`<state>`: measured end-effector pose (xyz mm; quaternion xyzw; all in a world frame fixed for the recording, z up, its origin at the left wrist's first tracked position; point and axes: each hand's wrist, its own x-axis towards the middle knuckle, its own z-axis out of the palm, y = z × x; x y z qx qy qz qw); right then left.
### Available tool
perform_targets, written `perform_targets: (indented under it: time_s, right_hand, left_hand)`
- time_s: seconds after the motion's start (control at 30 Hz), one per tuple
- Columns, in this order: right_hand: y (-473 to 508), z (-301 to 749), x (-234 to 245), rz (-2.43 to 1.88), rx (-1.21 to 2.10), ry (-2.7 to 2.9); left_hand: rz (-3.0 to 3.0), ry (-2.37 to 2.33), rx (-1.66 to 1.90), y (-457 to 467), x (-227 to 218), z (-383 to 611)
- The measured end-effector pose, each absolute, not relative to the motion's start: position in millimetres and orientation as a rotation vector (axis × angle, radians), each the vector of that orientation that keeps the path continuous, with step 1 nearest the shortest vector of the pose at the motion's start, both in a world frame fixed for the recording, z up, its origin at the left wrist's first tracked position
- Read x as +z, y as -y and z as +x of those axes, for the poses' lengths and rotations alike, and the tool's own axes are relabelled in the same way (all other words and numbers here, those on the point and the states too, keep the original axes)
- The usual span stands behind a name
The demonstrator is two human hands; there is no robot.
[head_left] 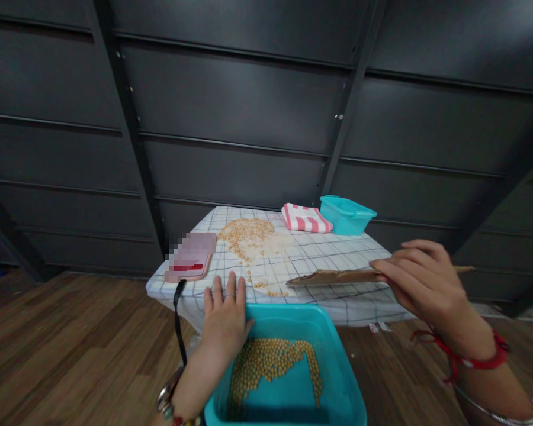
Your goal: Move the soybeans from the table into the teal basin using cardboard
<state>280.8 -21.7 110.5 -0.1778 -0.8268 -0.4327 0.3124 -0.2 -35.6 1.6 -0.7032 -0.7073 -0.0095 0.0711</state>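
Note:
My left hand (224, 315) lies flat with fingers stretched out, on the near edge of the checked tablecloth (333, 254) and against the rim of a teal tub (333, 355). The tub, held below the table edge, has a layer of yellow beans (270, 362) in it. My right hand (420, 279) is closed on a flat brown cardboard piece (333, 276), which lies low over the cloth near its front edge. A pile of yellow beans mixed with white grains (254, 235) is spread on the cloth; a few loose beans (270, 290) lie near the edge.
A pink phone (190, 257) with a black strap lies on the table's left corner. A red-and-white striped cloth (305, 218) and a second teal tub (346, 214) sit at the far side. Dark metal panels stand behind; wooden floor surrounds the small table.

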Motion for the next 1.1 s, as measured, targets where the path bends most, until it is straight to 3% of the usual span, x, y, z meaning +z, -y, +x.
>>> perform_targets:
  time_s: [0.37, 1.1]
  right_hand:
    - [31.2, 283.9, 111.4, -0.409, -0.98, 2.254]
    - [13.1, 258.9, 106.6, -0.39, -1.056, 2.222]
  left_hand:
    - [-2.111, 2.164, 0.013, 38.8, 6.2, 4.1]
    - [-2.114, 2.131, -0.014, 41.0, 5.8, 3.3]
